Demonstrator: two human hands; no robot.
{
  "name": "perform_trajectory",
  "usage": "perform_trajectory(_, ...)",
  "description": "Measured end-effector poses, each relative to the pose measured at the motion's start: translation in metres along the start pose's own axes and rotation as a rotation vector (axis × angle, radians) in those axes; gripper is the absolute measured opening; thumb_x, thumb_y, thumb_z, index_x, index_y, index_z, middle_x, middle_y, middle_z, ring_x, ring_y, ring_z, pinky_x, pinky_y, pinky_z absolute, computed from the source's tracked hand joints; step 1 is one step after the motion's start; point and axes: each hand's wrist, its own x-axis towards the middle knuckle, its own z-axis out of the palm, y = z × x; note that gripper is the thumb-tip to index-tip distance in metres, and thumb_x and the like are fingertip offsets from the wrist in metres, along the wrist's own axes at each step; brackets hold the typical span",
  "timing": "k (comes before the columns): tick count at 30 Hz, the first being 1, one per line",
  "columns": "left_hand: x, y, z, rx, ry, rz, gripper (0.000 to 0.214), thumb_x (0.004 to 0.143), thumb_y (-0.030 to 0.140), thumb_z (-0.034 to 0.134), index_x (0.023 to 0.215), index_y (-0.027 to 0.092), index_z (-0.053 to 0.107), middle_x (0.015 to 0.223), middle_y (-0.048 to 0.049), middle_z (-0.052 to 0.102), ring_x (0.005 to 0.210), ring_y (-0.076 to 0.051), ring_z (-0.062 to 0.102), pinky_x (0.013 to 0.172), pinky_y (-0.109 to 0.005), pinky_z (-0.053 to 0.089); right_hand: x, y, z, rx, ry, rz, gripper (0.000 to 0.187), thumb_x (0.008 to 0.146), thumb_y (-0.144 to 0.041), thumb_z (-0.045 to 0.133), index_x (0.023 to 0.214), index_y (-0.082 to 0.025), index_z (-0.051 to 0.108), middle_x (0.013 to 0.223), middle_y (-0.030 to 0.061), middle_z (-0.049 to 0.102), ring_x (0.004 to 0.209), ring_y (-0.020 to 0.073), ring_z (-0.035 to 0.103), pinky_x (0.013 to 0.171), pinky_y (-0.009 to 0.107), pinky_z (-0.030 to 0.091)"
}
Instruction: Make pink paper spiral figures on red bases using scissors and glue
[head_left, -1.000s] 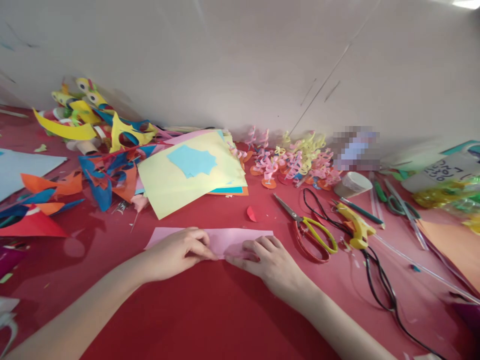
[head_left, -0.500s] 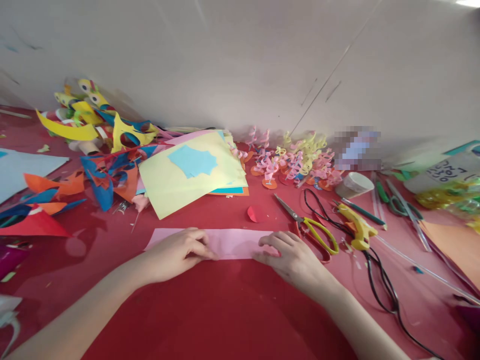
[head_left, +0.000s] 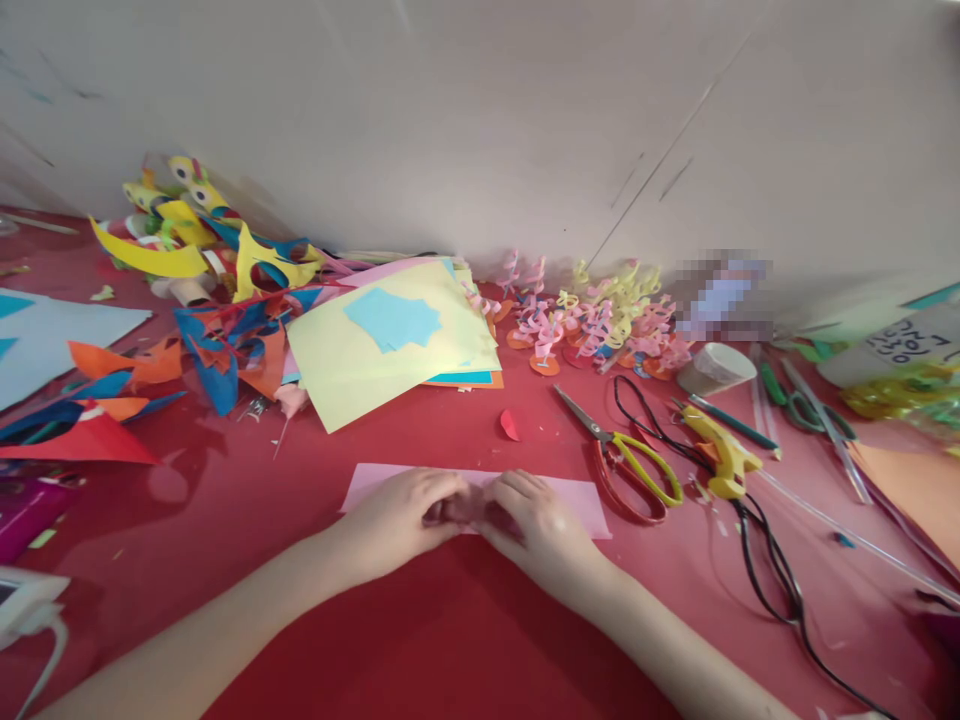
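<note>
1. Over the middle of the pink paper strip (head_left: 577,505), left grip (head_left: 409,515) and right grip (head_left: 538,522) nearly meet, fingers curled; whether either pinches it, I cannot tell.
2. The strip lies crosswise on the red surface (head_left: 375,640).
3. Just right: red-and-yellow-handled scissors (head_left: 603,437), then a yellow glue gun (head_left: 724,458).
4. Beyond: a pale-yellow sheet (head_left: 336,382) bearing a blue cutout (head_left: 394,320).

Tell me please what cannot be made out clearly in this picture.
Head view, pink paper: middle hidden by left grip and right grip.
Head view, pixelated object: masked by square blocks.
Head view, white object: cut off by picture's left edge.
Head view, orange sheet: cut off by picture's right edge.
</note>
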Motion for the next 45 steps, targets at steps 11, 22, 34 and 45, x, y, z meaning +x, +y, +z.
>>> perform_trajectory(11, -0.015, -0.009, -0.043, -0.040, -0.164, -0.130, 0.009, 0.076, 0.021, 0.053, 0.082, 0.019, 0.060, 0.077, -0.0007, 0.061, 0.067, -0.014, 0.054, 0.061, -0.024, 0.041, -0.002, 0.004, 0.003, -0.027, 0.010, 0.001, 0.007, 0.084, -0.018, 0.059, 0.078, -0.020, 0.056, 0.074, 0.0014, 0.059, 0.068, 0.0157, 0.054, 0.062, 0.027, 0.044)
perform_trajectory(22, -0.021, -0.006, -0.031, 0.203, -0.081, -0.177, 0.014, 0.079, 0.019, 0.045, 0.090, 0.022, 0.052, 0.075, -0.0002, 0.058, 0.068, -0.016, 0.054, 0.061, -0.025, 0.038, -0.004, 0.005, 0.004, -0.082, -0.027, -0.036, 0.004, 0.087, -0.017, 0.056, 0.083, -0.019, 0.057, 0.078, 0.0026, 0.059, 0.071, 0.0167, 0.052, 0.065, 0.029, 0.043)
perform_trajectory(34, -0.017, -0.003, -0.042, 0.259, -0.137, -0.212, 0.007, 0.075, 0.026, 0.054, 0.079, 0.021, 0.056, 0.069, 0.0008, 0.059, 0.062, -0.015, 0.053, 0.054, -0.023, 0.032, -0.006, 0.000, 0.002, -0.278, -0.224, -0.250, 0.054, 0.088, -0.009, 0.052, 0.131, -0.042, 0.046, 0.106, 0.0040, 0.057, 0.089, 0.0193, 0.048, 0.080, 0.035, 0.041)
perform_trajectory(45, -0.023, -0.009, -0.056, 0.160, -0.233, -0.212, 0.006, 0.075, 0.018, 0.050, 0.080, 0.021, 0.052, 0.073, 0.0011, 0.057, 0.062, -0.013, 0.050, 0.055, -0.021, 0.034, -0.007, -0.001, -0.004, -0.199, -0.182, -0.208, 0.046, 0.090, -0.007, 0.044, 0.123, -0.036, 0.056, 0.098, 0.0047, 0.058, 0.086, 0.0178, 0.048, 0.078, 0.033, 0.038)
